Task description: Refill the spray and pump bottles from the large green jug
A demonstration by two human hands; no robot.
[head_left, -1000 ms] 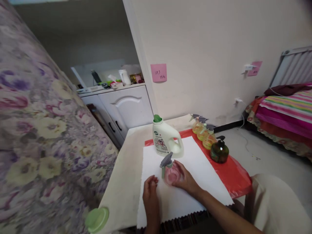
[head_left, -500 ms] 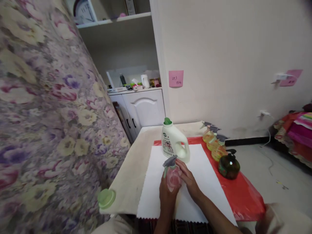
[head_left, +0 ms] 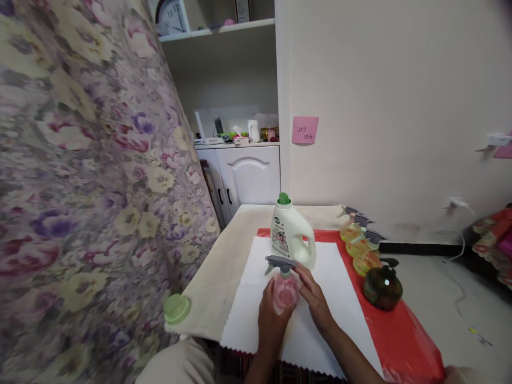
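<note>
A small pink spray bottle point(head_left: 285, 290) with a grey trigger head point(head_left: 280, 262) stands on the white sheet point(head_left: 328, 266). My left hand point(head_left: 270, 322) is wrapped round its body from the near side. My right hand point(head_left: 316, 298) touches the bottle's right side near the neck, fingers curled against it. Just behind stands a white detergent jug point(head_left: 293, 240) with a green cap point(head_left: 284, 198).
Three yellow spray bottles point(head_left: 360, 245) and a dark green pump bottle point(head_left: 383, 288) line the red sheet point(head_left: 404, 336) on the right. A green lid point(head_left: 176, 309) lies at the table's left corner. Floral fabric point(head_left: 88, 186) fills the left; white cupboard point(head_left: 248, 173) behind.
My left hand has moved from the sheet onto the pink bottle and now grips it. The trigger head has turned from tilted to level. The view has swung left and up.
</note>
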